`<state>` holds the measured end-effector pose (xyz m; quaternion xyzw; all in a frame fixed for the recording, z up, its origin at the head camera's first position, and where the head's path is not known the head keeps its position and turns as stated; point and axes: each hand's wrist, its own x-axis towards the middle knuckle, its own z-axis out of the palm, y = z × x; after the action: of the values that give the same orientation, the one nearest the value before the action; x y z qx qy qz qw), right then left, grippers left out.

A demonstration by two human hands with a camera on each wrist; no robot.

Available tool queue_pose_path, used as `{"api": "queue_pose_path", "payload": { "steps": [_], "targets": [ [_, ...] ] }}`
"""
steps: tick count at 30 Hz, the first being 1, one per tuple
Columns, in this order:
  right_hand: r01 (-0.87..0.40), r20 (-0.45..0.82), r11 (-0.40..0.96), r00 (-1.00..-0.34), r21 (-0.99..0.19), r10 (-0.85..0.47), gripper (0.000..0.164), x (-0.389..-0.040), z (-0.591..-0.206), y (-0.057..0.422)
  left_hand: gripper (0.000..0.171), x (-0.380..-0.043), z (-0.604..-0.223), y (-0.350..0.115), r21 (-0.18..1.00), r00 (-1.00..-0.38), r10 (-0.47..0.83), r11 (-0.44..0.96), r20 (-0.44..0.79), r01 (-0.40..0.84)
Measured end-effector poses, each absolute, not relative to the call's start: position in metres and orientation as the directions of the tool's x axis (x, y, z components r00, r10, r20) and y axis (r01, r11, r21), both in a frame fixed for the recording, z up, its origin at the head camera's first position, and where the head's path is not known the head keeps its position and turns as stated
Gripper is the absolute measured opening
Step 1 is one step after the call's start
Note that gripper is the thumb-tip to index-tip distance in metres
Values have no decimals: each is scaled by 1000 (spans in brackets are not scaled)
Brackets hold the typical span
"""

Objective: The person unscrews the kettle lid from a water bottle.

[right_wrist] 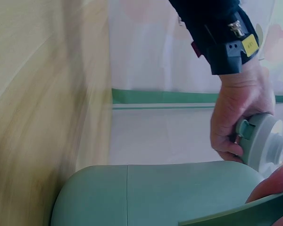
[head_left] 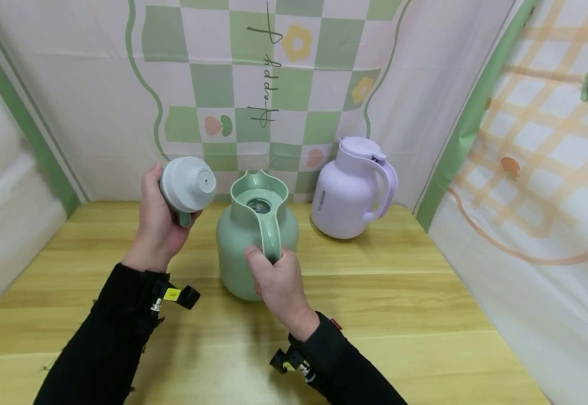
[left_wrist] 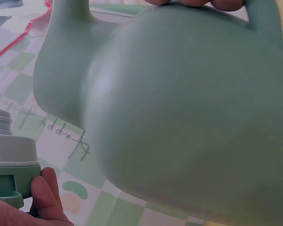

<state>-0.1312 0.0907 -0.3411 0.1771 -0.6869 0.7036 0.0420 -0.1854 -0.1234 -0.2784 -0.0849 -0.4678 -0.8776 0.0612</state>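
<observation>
Evidently, in the head view, the left hand [head_left: 158,222] is gripping a grey and green lid [head_left: 184,183] above the table [head_left: 375,337], its plug [head_left: 205,181] facing up and to the right, apart from the green jug [head_left: 238,247]. The right hand [head_left: 279,284] is closing round the lower part of the handle [head_left: 270,236]. The jug is standing upright, apparently with its base on the wood, and its mouth [head_left: 259,203] is lying uncovered; whether anything is inside, I cannot tell. A lilac jug [head_left: 341,197] is standing lidded to the right, near the checked backdrop [head_left: 294,84].

In the left wrist view, the jug's body is filling most of the frame, and the left fingers are curling against the lid's green edge, leaving no visible gap. That hold could be failing if the fingertips were loosening on the smooth rim, and the lid would be dropping.

In the right wrist view, the plug is pointing away from the left palm, near the jug's upper end, while the right hand is showing only partly, at the handle. A careless sweep could be knocking the plug against the jug; a sideways tug on the handle could be tipping it, and any contents would be spilling through the open mouth.
</observation>
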Motion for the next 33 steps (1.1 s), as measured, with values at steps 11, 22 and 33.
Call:
{"api": "queue_pose_path", "payload": {
  "steps": [11,22,33],
  "targets": [
    [-300,304,-52,-936,-953,-176,52,-131,-343,90,60,-177,-306,-131,733,-1000,-5,-680,-16,-9],
    [-293,292,-18,-944,-956,-152,51,-132,-343,90,59,-174,-336,-137,591,-990,71,-796,-124,-131],
    [-392,389,-11,-911,-920,-133,53,-135,-344,87,66,-177,-351,-140,509,-986,69,-850,-151,-137]
  ]
}}
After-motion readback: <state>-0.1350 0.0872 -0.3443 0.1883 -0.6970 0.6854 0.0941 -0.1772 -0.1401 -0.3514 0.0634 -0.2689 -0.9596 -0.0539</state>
